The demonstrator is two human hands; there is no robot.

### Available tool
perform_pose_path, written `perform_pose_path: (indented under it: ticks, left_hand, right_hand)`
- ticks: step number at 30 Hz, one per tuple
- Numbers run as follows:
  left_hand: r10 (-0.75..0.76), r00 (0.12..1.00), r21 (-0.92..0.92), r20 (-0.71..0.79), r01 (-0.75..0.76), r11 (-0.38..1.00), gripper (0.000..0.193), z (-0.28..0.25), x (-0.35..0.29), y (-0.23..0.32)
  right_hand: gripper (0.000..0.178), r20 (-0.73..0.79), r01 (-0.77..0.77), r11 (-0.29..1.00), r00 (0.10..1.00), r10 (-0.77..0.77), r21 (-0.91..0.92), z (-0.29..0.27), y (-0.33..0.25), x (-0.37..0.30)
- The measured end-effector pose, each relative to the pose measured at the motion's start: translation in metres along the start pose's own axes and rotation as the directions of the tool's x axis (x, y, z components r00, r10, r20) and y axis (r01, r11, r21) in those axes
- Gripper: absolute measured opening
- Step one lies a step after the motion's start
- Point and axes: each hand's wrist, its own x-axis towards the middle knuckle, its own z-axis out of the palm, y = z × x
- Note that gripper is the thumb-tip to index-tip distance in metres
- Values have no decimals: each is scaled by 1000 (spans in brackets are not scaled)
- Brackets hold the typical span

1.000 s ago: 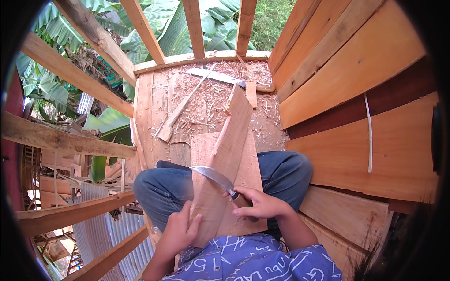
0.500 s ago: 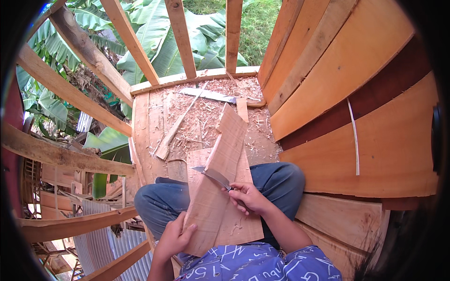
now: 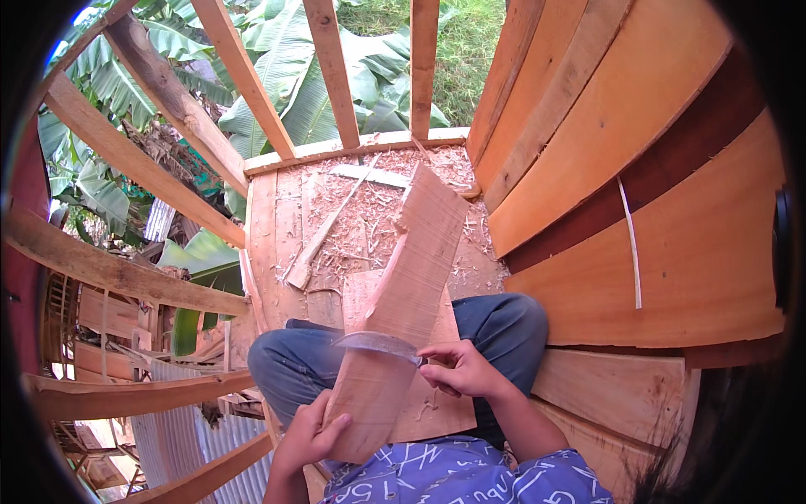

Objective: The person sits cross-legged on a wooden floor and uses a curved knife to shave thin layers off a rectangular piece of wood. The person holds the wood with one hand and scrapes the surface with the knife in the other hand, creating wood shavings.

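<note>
Left hand [image 3: 312, 434] clasps the upright board [image 3: 401, 311] at its lower edge; right hand [image 3: 457, 370] grips the curved knife [image 3: 375, 343], blade flat against the board.

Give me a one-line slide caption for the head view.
Seated on a sawdust-strewn plank floor, a person steadies a wooden board with the left hand while the right hand draws a curved blade across it.
</note>
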Motion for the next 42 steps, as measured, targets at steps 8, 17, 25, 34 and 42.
perform_pose_path:
  ticks: [8, 17, 25, 34, 42]
  left_hand:
    - [92, 993, 21, 77, -94, 995, 31, -19, -3, 7]
    - [129, 989, -44, 66, -127, 991, 32, -22, -2, 14]
    - [126, 989, -29, 75, -124, 992, 33, -27, -3, 23]
    - [123, 988, -5, 97, -123, 992, 33, -28, 1, 35]
    - [170, 984, 0, 57, -171, 985, 29, -20, 8, 32]
  right_hand:
    - [22, -20, 87, 995, 996, -86, 52, 14, -18, -19]
    - [23, 38, 108, 992, 994, -105, -66, 36, -21, -30]
    - [24, 24, 186, 979, 982, -185, -82, 29, -29, -26]
    - [22, -208, 256, 967, 946, -247, 17, 13, -45, -25]
    - [18, -220, 305, 952, 930, -296, 10, 10, -39, -25]
